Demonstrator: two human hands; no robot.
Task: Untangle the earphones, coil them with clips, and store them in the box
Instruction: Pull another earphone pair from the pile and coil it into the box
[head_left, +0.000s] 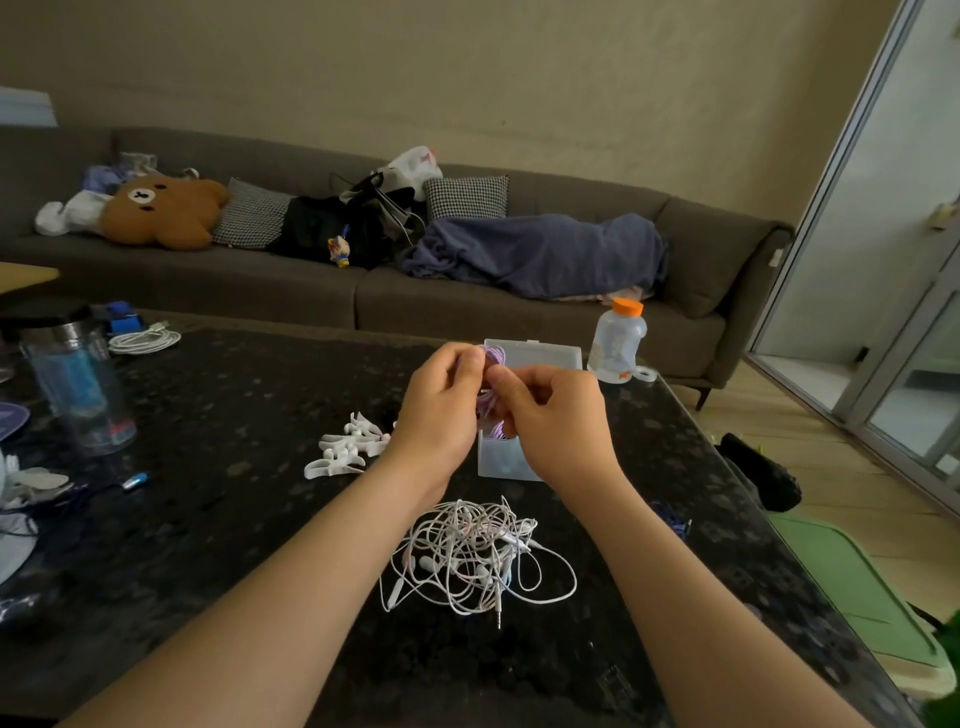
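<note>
My left hand (441, 400) and my right hand (553, 415) are raised together over the dark table, both pinching a bundle of purple earphones (492, 358) between them. Part of the purple cable hangs down behind my fingers. Right under my hands stands the clear plastic box (501, 460) with its lid (540, 353) tipped open at the back. A tangled heap of white earphones (472, 558) lies on the table in front of me. Several white clips (345, 447) lie in a small pile left of the box.
A clear bottle with an orange cap (618, 340) stands at the table's far right. A blue tumbler (78, 384) and a coiled white cable (143, 340) sit at the left. Behind the table runs a grey sofa (311, 291). A green bin (857, 597) is at the right.
</note>
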